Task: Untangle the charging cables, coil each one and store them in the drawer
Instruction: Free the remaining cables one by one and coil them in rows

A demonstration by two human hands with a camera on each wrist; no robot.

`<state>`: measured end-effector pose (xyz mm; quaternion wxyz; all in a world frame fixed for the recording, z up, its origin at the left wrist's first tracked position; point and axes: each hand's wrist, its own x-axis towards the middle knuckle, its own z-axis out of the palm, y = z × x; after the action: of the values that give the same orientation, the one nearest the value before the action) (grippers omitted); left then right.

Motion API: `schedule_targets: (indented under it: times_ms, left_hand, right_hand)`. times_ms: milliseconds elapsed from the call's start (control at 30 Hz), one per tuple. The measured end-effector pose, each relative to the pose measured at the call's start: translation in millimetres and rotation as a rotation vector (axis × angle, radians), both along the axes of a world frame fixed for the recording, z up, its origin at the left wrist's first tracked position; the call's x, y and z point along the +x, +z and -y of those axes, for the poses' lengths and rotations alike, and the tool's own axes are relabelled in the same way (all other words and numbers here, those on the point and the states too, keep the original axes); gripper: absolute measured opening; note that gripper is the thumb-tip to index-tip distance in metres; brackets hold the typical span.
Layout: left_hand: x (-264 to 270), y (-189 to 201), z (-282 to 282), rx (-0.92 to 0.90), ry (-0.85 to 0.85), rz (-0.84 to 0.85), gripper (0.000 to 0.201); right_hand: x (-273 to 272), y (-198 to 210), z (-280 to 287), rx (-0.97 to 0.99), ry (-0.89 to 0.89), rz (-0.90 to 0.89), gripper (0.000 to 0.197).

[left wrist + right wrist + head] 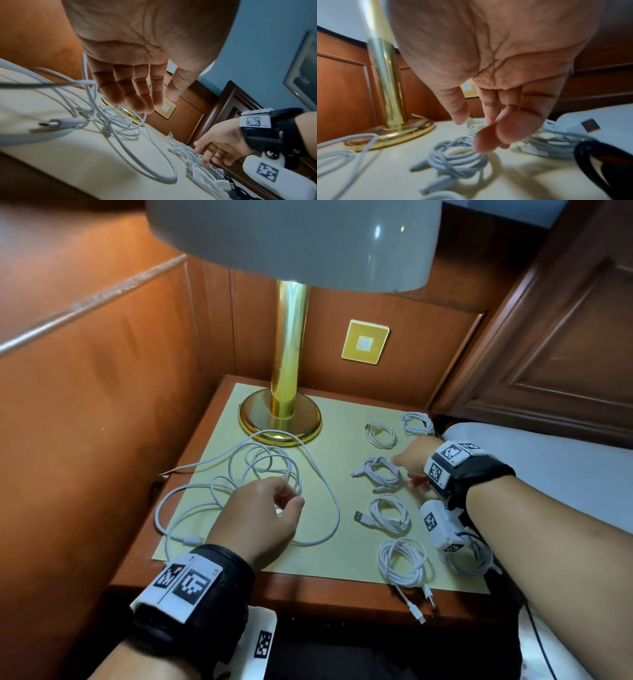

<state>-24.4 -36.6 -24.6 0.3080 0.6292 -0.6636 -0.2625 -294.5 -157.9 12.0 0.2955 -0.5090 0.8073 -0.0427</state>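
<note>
Charging cables lay on a pale yellow mat [342, 412] covering the wooden nightstand [308, 590]. From the head view, a loose tangle of white cable [260, 470] sprawled on the mat's left half, in front of the brass lamp base [280, 419]. Six coiled cables sat in two rows on the right half, among them a coiled cable [382, 472] in the middle. The left hand [260, 515] hovered over the tangle with fingers loosely curled, gripping nothing. The right hand [414, 460] reached over the middle coil, fingers pointing down at it.

From the left wrist view, the left hand [137, 60] hung with relaxed, nearly straight fingers [142, 98] above the tangled loops [120, 121], apart from them. The right hand [221, 144] touched the coils with its fingertips.

From the right wrist view, the right hand [488, 67] showed thumb and fingers bent downward just above the coiled cable [457, 159]; motion blur hid whether they pinched it.
</note>
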Motion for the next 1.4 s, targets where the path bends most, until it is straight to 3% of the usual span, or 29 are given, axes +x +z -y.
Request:
schedule_targets:
  times_ms: [67, 167, 300, 433, 500, 567, 667, 833, 967, 1067, 1167, 1267, 1400]
  left_hand:
    - [6, 2, -5, 0.007, 0.002, 0.015, 0.01]
    - [20, 2, -12, 0.031, 0.012, 0.046, 0.012]
    - [47, -2, -23, 0.147, 0.008, 0.114, 0.011]
    - [67, -5, -40, 0.135, -0.042, 0.152, 0.016]
    - [74, -7, -49, 0.09, -0.069, 0.148, 0.016]
    - [82, -12, -58, 0.086, -0.096, 0.143, 0.016]
    - [93, -19, -69, 0.13, -0.113, 0.134, 0.019]
    - [101, -21, -67, 0.225, -0.127, 0.182, 0.031]
    - [91, -21, -65, 0.226, -0.149, 0.211, 0.042]
    - [86, -27, -64, 0.217, -0.13, 0.203, 0.05]
    - [83, -31, -69, 0.191, -0.129, 0.217, 0.05]
    - [83, -35, -75, 0.155, -0.151, 0.225, 0.049]
    - [87, -43, -81, 0.095, -0.185, 0.201, 0.044]
  right_hand:
    - [7, 12, -11, 0.004, 0.026, -0.02, 0.019]
    - [33, 32, -33, -0.031, 0.13, -0.054, 0.041]
    - [78, 44, -79, -0.08, 0.24, 0.086, 0.027]
    - [124, 26, -117, -0.02, 0.408, 0.041, 0.027]
    - [141, 4, -129, 0.049, 0.497, -0.078, 0.036]
    - [151, -23, -136, 0.006, 0.556, -0.209, 0.03]
    - [154, -52, -142, -0.12, 0.473, -0.203, 0.012]
    - [160, -34, -145, -0.083, 0.455, -0.223, 0.019]
    - [153, 27, -137, -0.391, 0.164, 0.009, 0.027]
    - [150, 74, -144, -0.651, -0.057, 0.43, 0.04]
    - [146, 93, -170, -0.825, -0.181, 0.8, 0.043]
    - [137, 80, -196, -0.897, -0.142, 0.915, 0.048]
    - [129, 52, -212, -0.869, -0.062, 0.912, 0.056]
